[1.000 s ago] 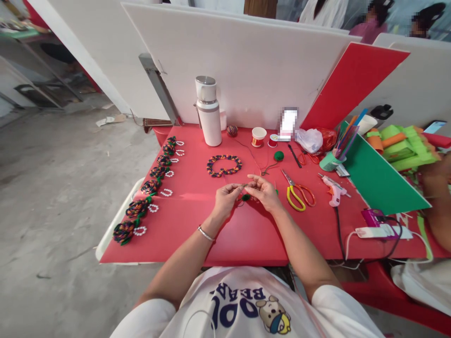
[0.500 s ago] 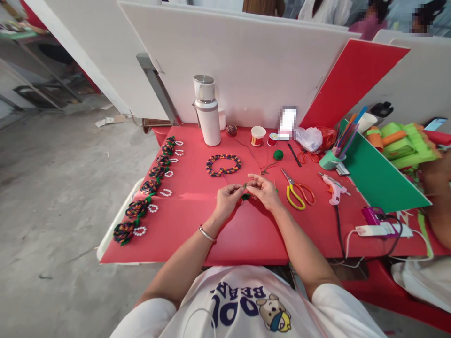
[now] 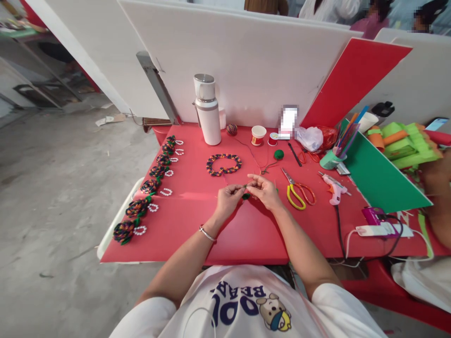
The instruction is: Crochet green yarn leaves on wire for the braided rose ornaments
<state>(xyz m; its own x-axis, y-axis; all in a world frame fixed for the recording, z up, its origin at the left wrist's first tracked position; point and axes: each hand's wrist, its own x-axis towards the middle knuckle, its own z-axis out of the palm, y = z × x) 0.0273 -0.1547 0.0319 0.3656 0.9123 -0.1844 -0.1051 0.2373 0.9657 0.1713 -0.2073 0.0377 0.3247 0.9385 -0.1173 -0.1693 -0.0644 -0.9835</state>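
Observation:
My left hand (image 3: 228,199) and my right hand (image 3: 265,192) meet over the middle of the red table, fingertips pinched together. Between them is a small piece of dark green yarn work (image 3: 246,196), mostly covered by the fingers. Just beyond lies a braided ring of multicoloured yarn (image 3: 224,172). A green yarn ball (image 3: 278,154) rests farther back, its strand running toward my hands. Scissors with yellow and red handles (image 3: 298,193) lie open to the right of my right hand.
Several yarn rosettes (image 3: 136,208) with white bead loops (image 3: 140,230) line the left edge. At the back stand a white flask (image 3: 208,119) and a paper cup (image 3: 258,136). A pink glue gun (image 3: 334,188) and a power strip (image 3: 384,230) lie right, near a green board (image 3: 384,176).

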